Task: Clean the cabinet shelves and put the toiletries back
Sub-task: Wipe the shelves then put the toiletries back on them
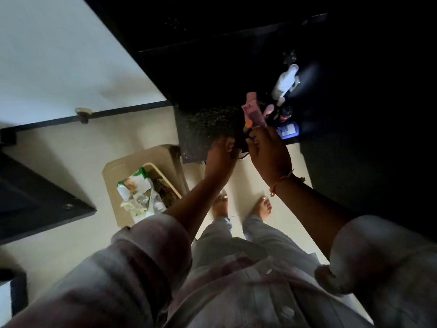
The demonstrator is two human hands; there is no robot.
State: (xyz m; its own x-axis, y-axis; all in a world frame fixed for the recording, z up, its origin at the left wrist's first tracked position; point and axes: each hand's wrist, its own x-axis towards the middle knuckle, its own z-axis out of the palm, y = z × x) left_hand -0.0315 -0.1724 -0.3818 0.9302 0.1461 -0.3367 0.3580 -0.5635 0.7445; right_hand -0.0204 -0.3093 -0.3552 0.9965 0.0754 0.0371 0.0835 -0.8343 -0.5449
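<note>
The pink tube (pixel 254 112) is up in the right hand (pixel 268 155), above the front edge of the dark counter (pixel 208 124). The fingers are closed round its lower end, and an orange bit pokes out just beside the fingertips. The tube leans a little to the left.

The left hand (pixel 221 155) is just beside the right one, at the counter's edge. Its fingers are curled in — it seems to hold something dark, but the spot is too shadowy to tell what.

Behind the tube, more toiletries stand on the counter: a white bottle (pixel 285 81) farther back, a small dark bottle with a red band (pixel 285 113), and a blue tub (pixel 288 130) lying near the right hand.

The right wrist has an orange band (pixel 281 182) on it. Both sleeves are pale and rolled up.

Down on the floor to the left is a beige stool (pixel 118 171) with a tray (pixel 151 165) on top — a green and white pack (pixel 133 184) and some wrappers lie in it. Two bare feet stand on the pale floor tiles (pixel 71 162) below the hands. A dark cabinet door (pixel 35 197) hangs open at the far left.
</note>
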